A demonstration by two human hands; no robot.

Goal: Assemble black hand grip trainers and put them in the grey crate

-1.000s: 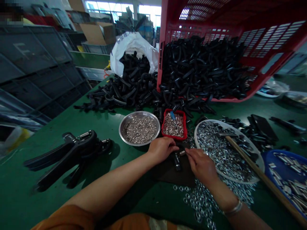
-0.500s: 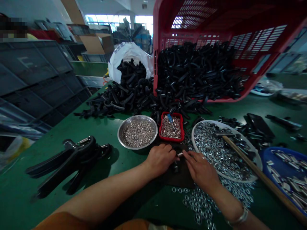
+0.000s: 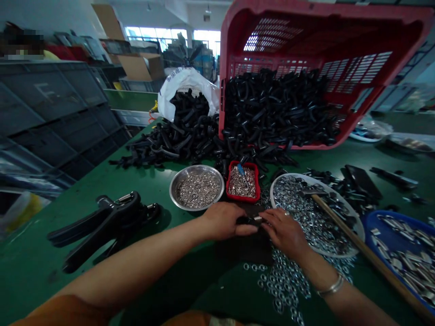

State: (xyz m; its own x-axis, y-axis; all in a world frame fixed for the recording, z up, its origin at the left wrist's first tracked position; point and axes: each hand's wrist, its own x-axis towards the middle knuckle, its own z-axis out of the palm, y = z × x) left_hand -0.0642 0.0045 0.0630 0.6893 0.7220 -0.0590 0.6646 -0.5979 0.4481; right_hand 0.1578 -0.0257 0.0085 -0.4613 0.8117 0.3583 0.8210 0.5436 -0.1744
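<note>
My left hand is closed on a small black plastic part, mostly hidden by its fingers. A short metal spring shows at the part's right end, between my two hands. My right hand pinches the spring's other end with its fingertips. Both hands are over a dark mat. Just beyond them are a red tray of small metal pins and a steel bowl of tiny metal pieces. To the left lie black spring clamps with long handles.
A white tray of metal rings holds a wooden-handled hammer; loose rings spill toward me. A blue tray of metal pieces is at right. Behind, a tipped red basket and a white bag spill black parts. Grey crates stand left.
My left hand has turned so its thumb lies along the front, and the black part and spring now lie more level. The view has shifted slightly upward.
</note>
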